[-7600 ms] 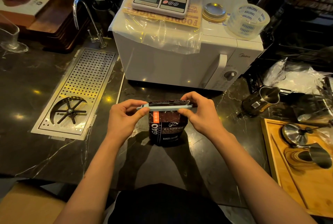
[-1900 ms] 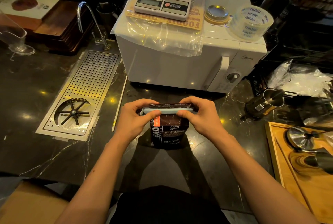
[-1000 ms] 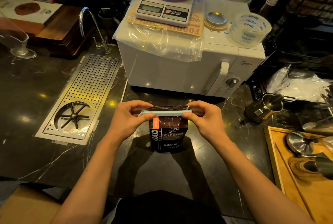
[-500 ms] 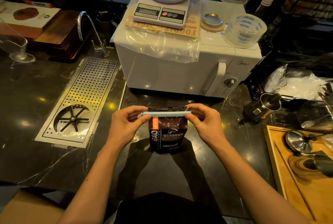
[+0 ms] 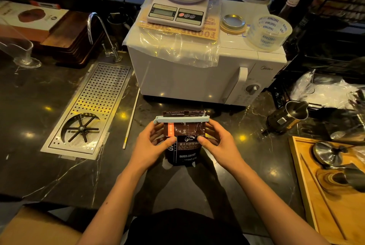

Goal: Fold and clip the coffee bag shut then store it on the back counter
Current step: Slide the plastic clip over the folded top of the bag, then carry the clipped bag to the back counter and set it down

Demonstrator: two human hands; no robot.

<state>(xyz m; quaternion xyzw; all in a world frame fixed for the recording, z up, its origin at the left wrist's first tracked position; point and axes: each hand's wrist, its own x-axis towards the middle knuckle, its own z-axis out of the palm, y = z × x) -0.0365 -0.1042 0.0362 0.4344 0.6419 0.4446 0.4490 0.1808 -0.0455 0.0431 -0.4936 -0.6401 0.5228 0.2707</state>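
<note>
A dark brown coffee bag (image 5: 185,146) stands upright on the black marble counter (image 5: 39,165), in front of the microwave. A pale blue bar clip (image 5: 181,119) lies across its folded top, and a strip of the fold sticks up above the clip. My left hand (image 5: 156,142) holds the bag's left side below the clip, thumb on the front. On the right side my right hand (image 5: 215,142) grips it the same way. Both hands sit under the clip, not on it.
A white microwave (image 5: 197,75) stands right behind the bag, carrying a kitchen scale (image 5: 179,8), a tape roll (image 5: 269,32) and a jar lid (image 5: 233,22). A perforated drip tray (image 5: 90,110) lies to the left, a metal pitcher (image 5: 286,118) and a wooden tray (image 5: 335,195) to the right.
Both hands have slid down from the ends of the clip to the bag's sides just below it. The clip stays across the fold; the bag stands in the same spot.
</note>
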